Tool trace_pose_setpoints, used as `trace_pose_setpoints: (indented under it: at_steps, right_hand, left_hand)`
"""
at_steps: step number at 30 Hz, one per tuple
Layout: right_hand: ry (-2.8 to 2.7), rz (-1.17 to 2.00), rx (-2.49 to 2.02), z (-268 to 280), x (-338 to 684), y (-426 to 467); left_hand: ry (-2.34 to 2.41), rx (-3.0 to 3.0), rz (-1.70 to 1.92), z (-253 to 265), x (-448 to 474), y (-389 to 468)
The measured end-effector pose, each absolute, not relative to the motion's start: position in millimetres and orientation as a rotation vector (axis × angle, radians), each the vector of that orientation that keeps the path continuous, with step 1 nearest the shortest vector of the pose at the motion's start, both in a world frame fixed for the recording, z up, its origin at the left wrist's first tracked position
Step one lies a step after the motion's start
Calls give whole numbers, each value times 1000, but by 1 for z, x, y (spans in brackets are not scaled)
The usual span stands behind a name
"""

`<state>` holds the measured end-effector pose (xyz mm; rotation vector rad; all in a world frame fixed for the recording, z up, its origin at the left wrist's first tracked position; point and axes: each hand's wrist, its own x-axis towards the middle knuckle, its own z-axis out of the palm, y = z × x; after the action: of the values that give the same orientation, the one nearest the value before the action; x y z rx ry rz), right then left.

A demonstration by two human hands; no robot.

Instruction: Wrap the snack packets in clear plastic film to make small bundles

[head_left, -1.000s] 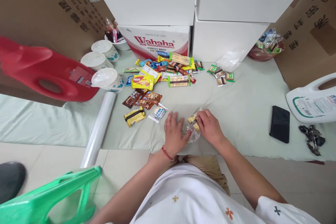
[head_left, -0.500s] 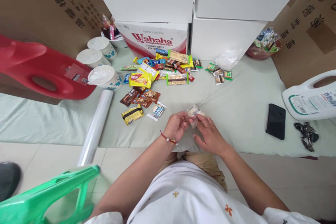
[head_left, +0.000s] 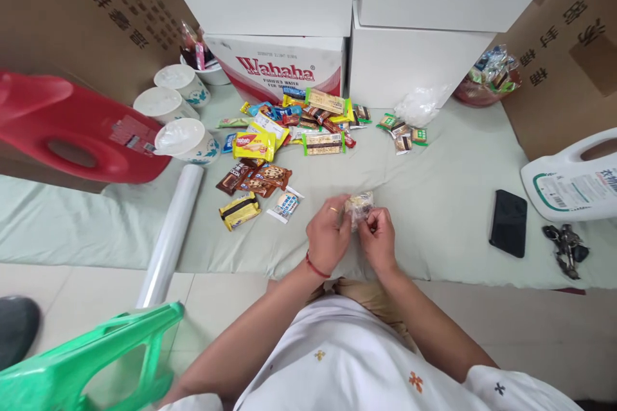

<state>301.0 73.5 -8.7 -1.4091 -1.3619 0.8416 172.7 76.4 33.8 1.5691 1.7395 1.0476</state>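
Between my two hands is a small bundle of snack packs in clear plastic wrap (head_left: pixel 360 204), held just above the cloth. My left hand (head_left: pixel 328 234) grips its left side, fingers curled round it. On the lower right, my right hand (head_left: pixel 378 237) pinches the wrap with bent fingers. To the left lie a white snack packet (head_left: pixel 286 205), a yellow packet (head_left: pixel 240 210) and brown cookie packets (head_left: pixel 270 177). Farther back is a heap of wrapped snack bars (head_left: pixel 325 143). Several small green and brown packets (head_left: pixel 403 142) lie by a crumpled clear plastic bag (head_left: pixel 418 106).
White paper bowls (head_left: pixel 190 149), a red jug (head_left: pixel 58 135) and a roll of plastic film (head_left: pixel 176 231) stand or lie at left. On the right are a phone (head_left: pixel 509 223), keys (head_left: pixel 567 249) and a white detergent bottle (head_left: pixel 573 183). White boxes (head_left: pixel 419 67) line the back.
My left hand has turned over, its back now facing up, and grips the bundle from the left. My right hand has closed from spread fingers into a pinch on the wrap.
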Motion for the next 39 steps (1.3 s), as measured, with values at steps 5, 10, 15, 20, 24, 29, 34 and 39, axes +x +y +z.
trace_pose_setpoints:
  at_steps: [5, 10, 15, 20, 24, 29, 34, 39]
  right_hand:
    - [-1374, 883, -1361, -9, 309, 78]
    - [-1291, 1039, -1376, -11, 315, 80]
    - [-912, 1167, -1448, -8, 320, 79]
    - [-873, 1518, -1253, 4, 323, 77]
    - [-876, 1506, -1218, 13, 325, 71]
    - [-801, 1582, -1386, 21, 340, 55]
    - [-772, 1411, -1612, 24, 406, 84]
    - [-806, 814, -1679, 49, 501, 210]
  left_hand:
    - [1745, 1849, 518, 27, 172, 114]
    - [1708, 1767, 535, 28, 174, 129]
    - [1657, 1436, 1015, 20, 182, 104]
    - [1578, 1394, 1176, 25, 190, 86]
    - [1550, 1375, 985, 28, 192, 87]
    - [1431, 1316, 967, 21, 205, 87]
    - [1384, 1408, 942, 29, 198, 78]
    - [1606, 1420, 901, 46, 141, 48]
